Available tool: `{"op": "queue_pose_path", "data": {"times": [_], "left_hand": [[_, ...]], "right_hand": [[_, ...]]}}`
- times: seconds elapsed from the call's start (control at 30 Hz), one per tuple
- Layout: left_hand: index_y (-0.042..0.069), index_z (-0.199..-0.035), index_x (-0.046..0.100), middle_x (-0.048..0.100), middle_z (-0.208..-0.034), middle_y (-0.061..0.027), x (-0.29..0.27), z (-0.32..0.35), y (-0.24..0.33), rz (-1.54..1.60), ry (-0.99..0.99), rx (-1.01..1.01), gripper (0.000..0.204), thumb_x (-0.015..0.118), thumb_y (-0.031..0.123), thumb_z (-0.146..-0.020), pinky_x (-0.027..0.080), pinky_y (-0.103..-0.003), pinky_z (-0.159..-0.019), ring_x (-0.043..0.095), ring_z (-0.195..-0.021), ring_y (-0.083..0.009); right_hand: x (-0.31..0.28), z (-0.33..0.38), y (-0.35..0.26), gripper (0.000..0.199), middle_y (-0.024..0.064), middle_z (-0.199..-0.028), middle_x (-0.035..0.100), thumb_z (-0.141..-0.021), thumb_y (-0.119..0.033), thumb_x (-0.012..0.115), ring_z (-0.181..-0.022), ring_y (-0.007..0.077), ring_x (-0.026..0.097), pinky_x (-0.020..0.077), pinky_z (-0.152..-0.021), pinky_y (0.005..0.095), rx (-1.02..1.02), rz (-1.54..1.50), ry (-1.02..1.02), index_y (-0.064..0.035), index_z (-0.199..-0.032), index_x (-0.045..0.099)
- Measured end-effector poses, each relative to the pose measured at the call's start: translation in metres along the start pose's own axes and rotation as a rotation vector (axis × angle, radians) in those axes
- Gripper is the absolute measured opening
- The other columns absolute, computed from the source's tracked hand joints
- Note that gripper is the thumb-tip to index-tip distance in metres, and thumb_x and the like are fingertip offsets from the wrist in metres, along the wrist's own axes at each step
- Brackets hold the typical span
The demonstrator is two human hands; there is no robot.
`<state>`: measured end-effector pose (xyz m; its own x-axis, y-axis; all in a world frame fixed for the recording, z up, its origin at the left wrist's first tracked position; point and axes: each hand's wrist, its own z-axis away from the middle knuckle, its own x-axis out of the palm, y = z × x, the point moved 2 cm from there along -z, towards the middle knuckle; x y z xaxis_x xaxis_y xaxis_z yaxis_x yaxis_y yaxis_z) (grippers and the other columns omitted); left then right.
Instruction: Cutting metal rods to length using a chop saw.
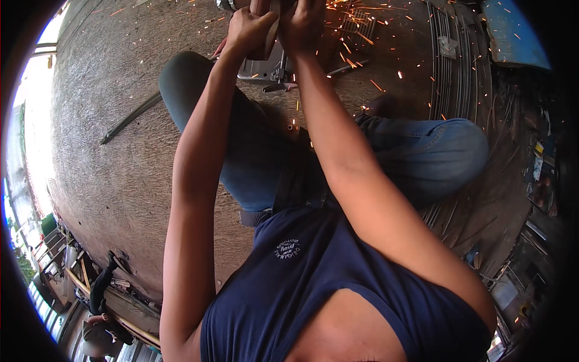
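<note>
Both my arms reach forward to the top edge of the head view. My left hand [250, 30] is closed around a reddish-brown tool part [260, 51], its thumb lying across it. Close beside it, my right hand [301, 27] is closed too; its fingertips are cut off by the edge, and what it grips cannot be made out. Just below the hands sits a grey metal base [256, 73] with a clamp-like screw [280, 72]. Bright orange sparks [356, 30] fly out to the right of my hands.
Long thin metal rods [443, 72] lie at the right, a small clear plastic bag [447, 46] on them. A blue panel [515, 33] stands at the far right. A metal bar [129, 117] rests on the floor [108, 175] at left. Another person [102, 326] is at the lower left.
</note>
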<state>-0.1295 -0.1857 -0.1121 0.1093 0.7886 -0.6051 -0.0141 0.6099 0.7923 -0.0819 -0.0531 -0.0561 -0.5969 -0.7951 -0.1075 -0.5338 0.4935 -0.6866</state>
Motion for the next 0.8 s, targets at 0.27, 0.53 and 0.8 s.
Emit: {"op": "queue_pose_path", "data": {"times": [0.27,0.53,0.8], "left_hand": [[-0.004,-0.074,0.062,0.055,-0.054,-0.0081,0.001,0.002,0.003,0.037,-0.033,0.059,0.036,0.067,0.032,-0.078,0.040,-0.038,-0.043,0.053,-0.050,-0.0133],[-0.002,-0.069,0.060,0.051,-0.053,-0.0068,0.000,0.009,0.006,0.174,-0.003,0.078,0.038,0.069,0.034,-0.074,0.039,-0.038,-0.044,0.050,-0.051,-0.0119],[-0.006,-0.076,0.063,0.058,-0.059,-0.0137,0.002,0.006,-0.001,0.053,0.047,0.083,0.046,0.068,0.039,-0.072,0.047,-0.038,-0.054,0.059,-0.058,-0.0188]], "right_hand": [[-0.001,0.002,-0.002,0.056,0.0149,-0.154,0.027,-0.100,-0.028,0.041,-0.136,0.0307,0.034,0.0313,-0.109,0.0389,0.005,0.028,-0.004,-0.0078,-0.150,0.025],[0.001,0.003,0.001,0.055,0.0165,-0.150,0.031,-0.099,-0.028,0.042,-0.134,0.0324,0.037,0.0328,-0.107,0.0398,0.026,0.022,-0.011,-0.0055,-0.147,0.027],[0.002,0.004,0.001,0.055,0.0181,-0.146,0.035,-0.098,-0.029,0.043,-0.132,0.0340,0.039,0.0344,-0.106,0.0407,0.034,0.023,-0.016,-0.0032,-0.145,0.030]]}}
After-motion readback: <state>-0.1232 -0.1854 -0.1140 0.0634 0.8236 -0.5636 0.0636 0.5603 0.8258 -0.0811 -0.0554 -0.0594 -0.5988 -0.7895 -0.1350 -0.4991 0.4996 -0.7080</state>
